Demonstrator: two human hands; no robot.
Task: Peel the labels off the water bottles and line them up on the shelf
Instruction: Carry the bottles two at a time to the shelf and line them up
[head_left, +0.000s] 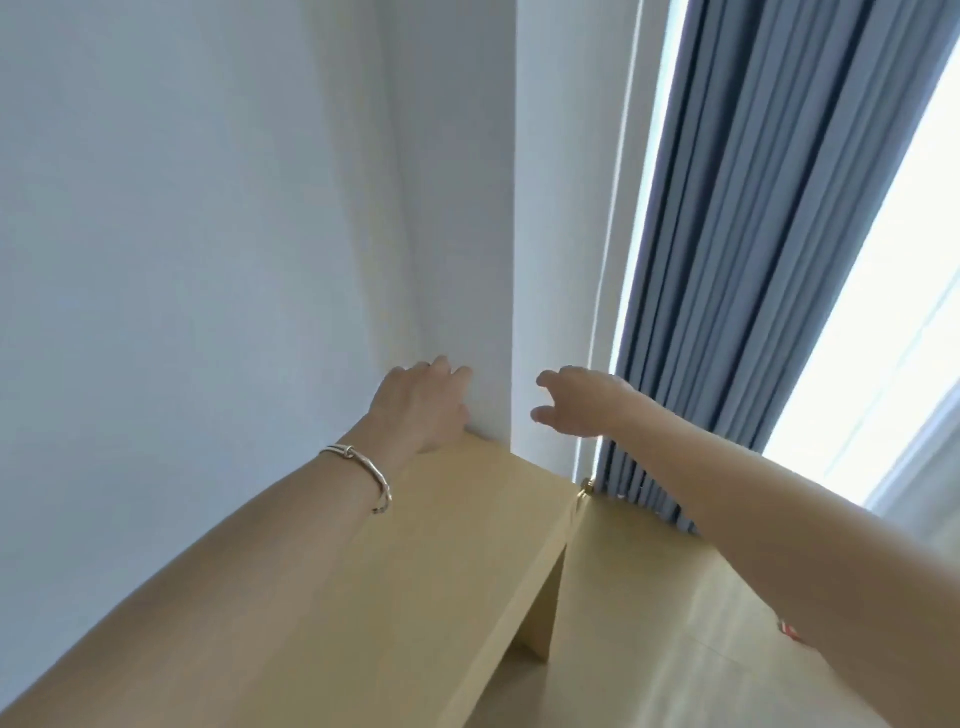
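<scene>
No water bottle shows in this view. A light wooden shelf runs along the white wall toward a corner. My left hand, with a silver bangle on its wrist, reaches over the shelf's far end and its fingertips touch the wall corner; it holds nothing. My right hand hovers to the right of the corner, off the shelf's end, with fingers and thumb spread and nothing between them. Both forearms stretch forward from the bottom of the frame.
A white wall column rises at the shelf's far end. Blue-grey curtains hang to the right beside a bright window. Pale floor lies below the shelf's right end. A small red item peeks from under my right forearm.
</scene>
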